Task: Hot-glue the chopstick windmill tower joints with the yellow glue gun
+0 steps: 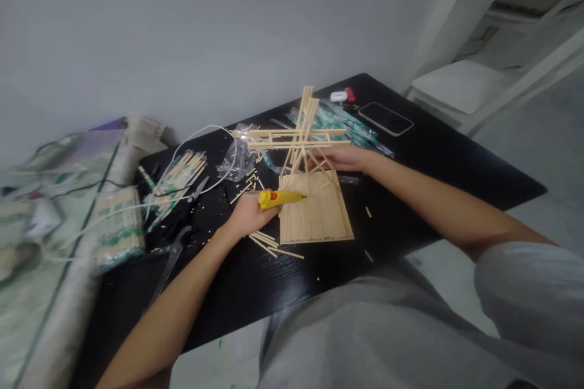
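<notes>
My left hand (250,214) is closed around a yellow hot glue gun (279,197), its nozzle pointing right, over the base of a windmill-shaped stick model (316,213). The model has a flat base of pale sticks laid side by side, slanted struts above it, and a cross of paired sticks (298,138) on top. Behind the struts, my right hand (343,157) holds the model, its fingertips partly hidden by sticks. Several loose sticks (269,244) lie on the black table just below my left hand.
Scissors (198,189), pliers (176,246) and packed sticks (180,182) lie at left, with a white cable (171,199) crossing there. Teal-marked plastic packets (349,121), a phone (385,118) and a white case (338,96) lie toward the back right. Stick scraps dot the table (479,176).
</notes>
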The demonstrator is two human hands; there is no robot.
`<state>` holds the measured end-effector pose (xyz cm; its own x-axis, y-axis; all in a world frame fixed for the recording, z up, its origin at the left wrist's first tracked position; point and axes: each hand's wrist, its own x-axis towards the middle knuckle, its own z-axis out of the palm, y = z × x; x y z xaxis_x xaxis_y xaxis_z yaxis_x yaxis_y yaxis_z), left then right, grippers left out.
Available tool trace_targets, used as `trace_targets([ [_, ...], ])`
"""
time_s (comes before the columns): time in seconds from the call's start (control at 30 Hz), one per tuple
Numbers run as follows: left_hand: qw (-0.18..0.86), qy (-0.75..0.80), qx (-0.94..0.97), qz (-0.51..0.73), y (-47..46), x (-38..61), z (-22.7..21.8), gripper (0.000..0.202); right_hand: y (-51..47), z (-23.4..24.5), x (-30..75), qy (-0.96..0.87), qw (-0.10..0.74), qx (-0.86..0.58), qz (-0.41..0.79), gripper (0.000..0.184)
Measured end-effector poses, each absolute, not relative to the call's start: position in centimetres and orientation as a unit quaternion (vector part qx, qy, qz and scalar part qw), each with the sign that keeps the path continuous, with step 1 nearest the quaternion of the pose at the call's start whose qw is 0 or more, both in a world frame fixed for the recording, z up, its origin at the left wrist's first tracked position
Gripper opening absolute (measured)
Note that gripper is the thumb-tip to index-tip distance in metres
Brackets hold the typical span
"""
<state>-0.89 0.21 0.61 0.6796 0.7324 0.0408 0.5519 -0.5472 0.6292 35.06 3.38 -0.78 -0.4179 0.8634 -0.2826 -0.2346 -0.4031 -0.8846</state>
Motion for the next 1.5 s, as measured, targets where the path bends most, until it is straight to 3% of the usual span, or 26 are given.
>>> trace_targets([
  [0.73,0.290,0.375,0.866,0.157,0.39,-1.13,0.47,0.030,3.65,-0.85,34.77,-0.388,0.378,-0.383,0.748,0.025],
  [1.03,0.288,0.372,0.869,0.155,0.39,-1.15,0.69,0.029,3.49,-0.65,34.71,-0.396,0.378,-0.383,0.744,0.031],
  [1.23,0.280,0.381,0.868,0.153,0.35,-1.18,0.63,0.024,3.55,-0.72,34.67,-0.400,0.379,-0.379,0.743,0.024],
  [1.4,0.283,0.377,0.869,0.149,0.39,-1.25,0.72,0.024,3.51,-0.54,34.66,-0.392,0.380,-0.384,0.745,0.034],
  [1.5,0.287,0.377,0.868,0.148,0.36,-1.23,0.81,0.025,3.54,-0.58,34.64,-0.393,0.382,-0.377,0.747,0.028],
])
